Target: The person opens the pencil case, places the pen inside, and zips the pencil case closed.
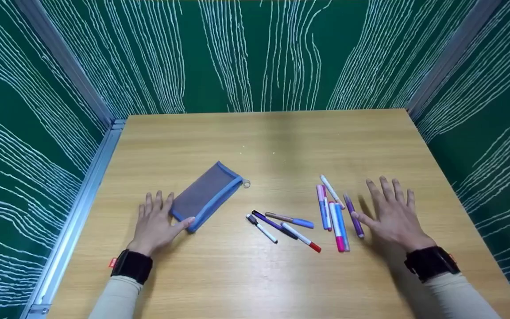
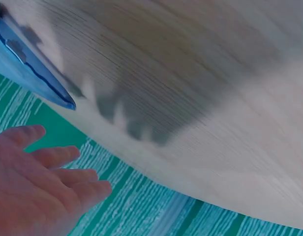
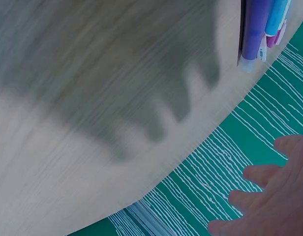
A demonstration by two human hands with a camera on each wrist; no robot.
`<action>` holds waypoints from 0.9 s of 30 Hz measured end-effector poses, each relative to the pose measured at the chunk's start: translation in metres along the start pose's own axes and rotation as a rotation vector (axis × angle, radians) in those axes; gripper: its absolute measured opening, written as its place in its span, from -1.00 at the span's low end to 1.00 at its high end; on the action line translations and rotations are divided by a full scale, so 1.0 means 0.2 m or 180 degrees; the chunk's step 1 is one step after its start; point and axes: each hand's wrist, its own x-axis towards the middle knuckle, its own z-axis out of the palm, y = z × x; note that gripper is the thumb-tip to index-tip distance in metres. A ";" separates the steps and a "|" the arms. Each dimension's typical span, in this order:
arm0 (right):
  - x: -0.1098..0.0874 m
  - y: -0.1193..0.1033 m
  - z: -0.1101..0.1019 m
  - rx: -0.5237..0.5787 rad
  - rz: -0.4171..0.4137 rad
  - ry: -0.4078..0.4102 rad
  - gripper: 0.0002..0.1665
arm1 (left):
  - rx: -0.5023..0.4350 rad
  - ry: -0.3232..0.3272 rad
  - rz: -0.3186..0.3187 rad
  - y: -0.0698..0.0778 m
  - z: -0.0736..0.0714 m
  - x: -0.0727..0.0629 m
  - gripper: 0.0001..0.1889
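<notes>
A blue-edged mesh zip pouch (image 1: 204,190) lies flat and slanted on the table, left of the middle. Beside its lower left end is my left hand (image 1: 155,226), fingers spread and straight, holding nothing. The thumb overlaps the pouch's corner in the head view; the left wrist view shows that hand (image 2: 43,187) raised apart from the pouch (image 2: 31,66). On the other side, my right hand (image 1: 394,219) hovers with spread fingers, also holding nothing. Nearest to it is a purple marker (image 1: 354,216), which appears at the top of the right wrist view too.
Left of the purple marker lie several pink, blue and white markers (image 1: 336,226). A looser group holds a brown-and-blue pen (image 1: 289,219), a dark purple pen (image 1: 275,224), a red-capped marker (image 1: 301,237) and a small black-capped marker (image 1: 261,228). Green walls surround the wooden table (image 1: 193,137).
</notes>
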 end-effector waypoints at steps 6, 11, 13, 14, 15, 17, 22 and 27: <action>-0.01 -0.01 0.02 0.0029 -0.0045 -0.0001 0.20 | 0.0007 -0.0036 0.0061 0.05 0.02 0.05 0.18; -0.01 -0.03 0.02 0.0066 -0.0035 -0.0040 0.20 | 0.0040 -0.0056 0.0146 0.09 0.03 0.11 0.17; -0.02 -0.03 0.02 0.0068 -0.0025 -0.0061 0.20 | 0.0061 -0.0065 0.0173 0.11 0.04 0.13 0.17; -0.02 -0.03 0.03 0.0067 -0.0020 -0.0072 0.20 | 0.0071 -0.0070 0.0186 0.12 0.05 0.14 0.17; -0.02 -0.03 0.03 0.0058 -0.0018 -0.0076 0.21 | 0.0075 -0.0080 0.0196 0.13 0.05 0.15 0.17; -0.02 -0.03 0.03 0.0048 -0.0015 -0.0083 0.21 | 0.0080 -0.0106 0.0206 0.14 0.06 0.17 0.18; -0.02 -0.03 0.04 0.0047 -0.0009 -0.0086 0.20 | 0.0047 -0.0163 0.0256 0.16 0.08 0.23 0.18; -0.02 -0.03 0.04 0.0059 0.0019 -0.0099 0.20 | -0.0008 -0.0172 0.0322 0.18 0.09 0.26 0.18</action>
